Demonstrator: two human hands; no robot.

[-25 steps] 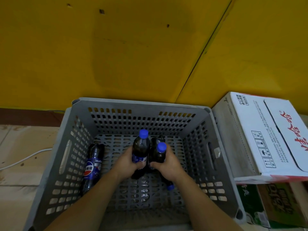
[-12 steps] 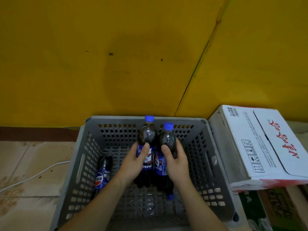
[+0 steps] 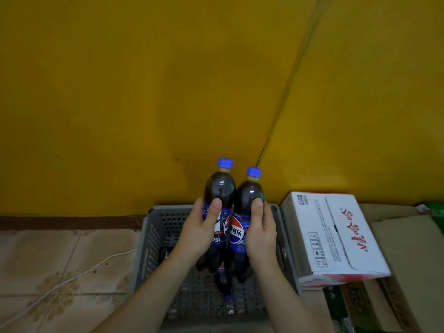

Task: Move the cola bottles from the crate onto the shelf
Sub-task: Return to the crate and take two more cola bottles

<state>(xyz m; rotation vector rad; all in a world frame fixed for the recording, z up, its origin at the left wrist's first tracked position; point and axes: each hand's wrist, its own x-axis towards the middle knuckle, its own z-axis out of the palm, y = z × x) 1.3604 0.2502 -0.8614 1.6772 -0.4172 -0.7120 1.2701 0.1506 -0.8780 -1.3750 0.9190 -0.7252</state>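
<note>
Two upright cola bottles (blue caps) are gripped side by side, touching, above the grey crate [image 3: 153, 236]: left bottle [image 3: 219, 188] by left hand [image 3: 200, 230], right bottle [image 3: 248, 195] by right hand [image 3: 260, 233].

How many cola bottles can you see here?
4: one in the left hand, bottle; one in the right hand, bottle; two lying in the grey crate, at its left and middle. Hands may hide more.
</note>
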